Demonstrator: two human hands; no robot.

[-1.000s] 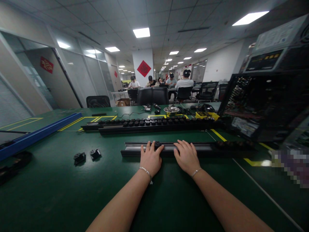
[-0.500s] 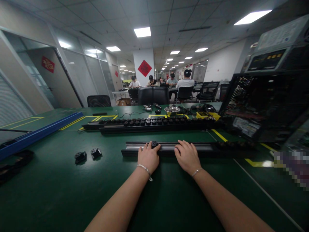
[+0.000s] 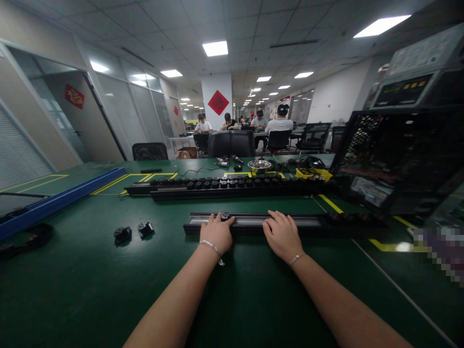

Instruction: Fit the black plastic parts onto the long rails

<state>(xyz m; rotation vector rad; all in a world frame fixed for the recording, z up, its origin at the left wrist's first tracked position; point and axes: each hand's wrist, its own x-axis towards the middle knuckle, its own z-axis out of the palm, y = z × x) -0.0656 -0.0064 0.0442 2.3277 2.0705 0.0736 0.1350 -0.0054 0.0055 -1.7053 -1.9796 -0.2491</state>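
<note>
A long black channel (image 3: pixel 250 223) with a bright metal inside lies across the green table in front of me. Between the thumb and fingers of my left hand (image 3: pixel 216 235) is a small black socket module (image 3: pixel 225 215), sitting in the channel's left part. My right hand (image 3: pixel 282 234) rests on the channel further right, fingers stretched over its far edge and holding nothing. More dark modules (image 3: pixel 357 219) fill the channel's right end. Two loose black modules, the nearer-left one (image 3: pixel 122 235) and its neighbour (image 3: pixel 145 229), lie on the table to the left.
Behind lie black strips full of modules (image 3: pixel 232 182). A metal bowl (image 3: pixel 259 165), cables and a yellow tray (image 3: pixel 313 174) stand farther back. On the left is a blue rail (image 3: pixel 65 200); on the right stands an open black case (image 3: pixel 391 159). Several people sit at distant tables.
My left hand has slid a little to the left along the channel, and the black socket module has moved with it. My right hand stays in about the same place.
</note>
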